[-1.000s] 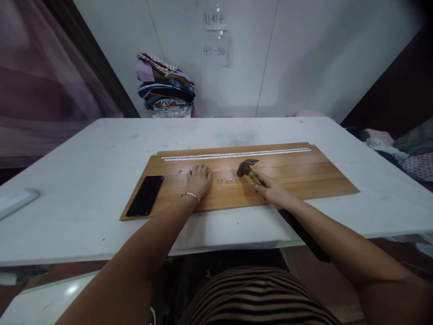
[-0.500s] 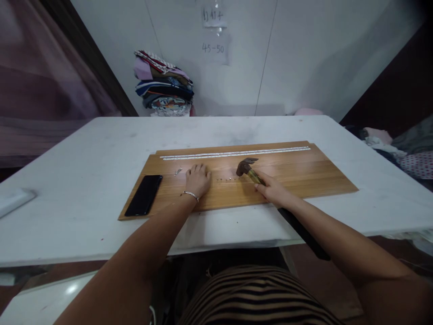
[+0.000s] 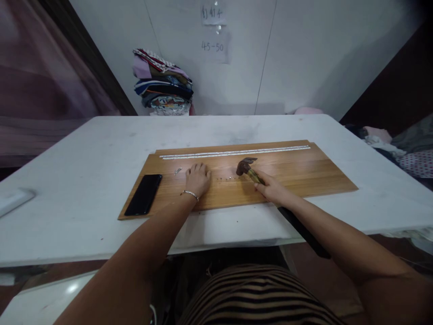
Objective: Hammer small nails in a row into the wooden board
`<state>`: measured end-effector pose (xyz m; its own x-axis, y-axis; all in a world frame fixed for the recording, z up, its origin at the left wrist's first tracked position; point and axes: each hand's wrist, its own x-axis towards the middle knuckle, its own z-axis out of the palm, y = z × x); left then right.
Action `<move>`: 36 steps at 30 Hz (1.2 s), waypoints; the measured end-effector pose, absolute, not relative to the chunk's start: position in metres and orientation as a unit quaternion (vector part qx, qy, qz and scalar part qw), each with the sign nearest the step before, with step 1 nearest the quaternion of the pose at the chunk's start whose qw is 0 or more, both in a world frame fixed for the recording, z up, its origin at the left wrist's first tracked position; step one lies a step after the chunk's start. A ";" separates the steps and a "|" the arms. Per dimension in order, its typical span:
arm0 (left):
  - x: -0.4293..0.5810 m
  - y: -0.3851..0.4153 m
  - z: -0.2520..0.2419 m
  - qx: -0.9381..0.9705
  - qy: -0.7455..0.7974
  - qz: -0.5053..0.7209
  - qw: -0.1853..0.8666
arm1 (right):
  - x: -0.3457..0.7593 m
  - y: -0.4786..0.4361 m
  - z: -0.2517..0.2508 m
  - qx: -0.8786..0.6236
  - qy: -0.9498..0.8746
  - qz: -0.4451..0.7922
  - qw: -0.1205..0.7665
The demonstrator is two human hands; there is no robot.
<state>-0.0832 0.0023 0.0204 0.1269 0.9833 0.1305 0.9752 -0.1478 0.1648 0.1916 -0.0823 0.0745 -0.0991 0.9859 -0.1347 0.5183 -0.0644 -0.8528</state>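
The right hand (image 3: 272, 188) hides part of the hammer handle (image 3: 304, 233). A row of specks (image 3: 230, 178) in the wooden board (image 3: 301, 174), perhaps nail heads, is too small to make out. The left edge of view cuts off a white object (image 3: 15, 201) on the table (image 3: 81, 185).

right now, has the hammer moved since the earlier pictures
No, not visibly: against the wooden board, the hammer in the right hand keeps the same place; both share the view's slight shift.

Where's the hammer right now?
In the head view, the right hand holds the hammer, to the right of the left hand. Its metal end is near the middle of the board.
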 end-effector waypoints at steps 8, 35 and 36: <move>-0.084 0.004 0.018 0.750 0.652 0.111 0.021 | 0.191 -0.081 0.075 -0.592 -0.632 0.406 0.291; -0.084 0.004 0.018 0.753 0.649 0.108 0.019 | 0.190 -0.083 0.079 -0.604 -0.621 0.412 0.283; -0.084 0.004 0.019 0.753 0.649 0.107 0.019 | 0.190 -0.083 0.080 -0.605 -0.620 0.412 0.282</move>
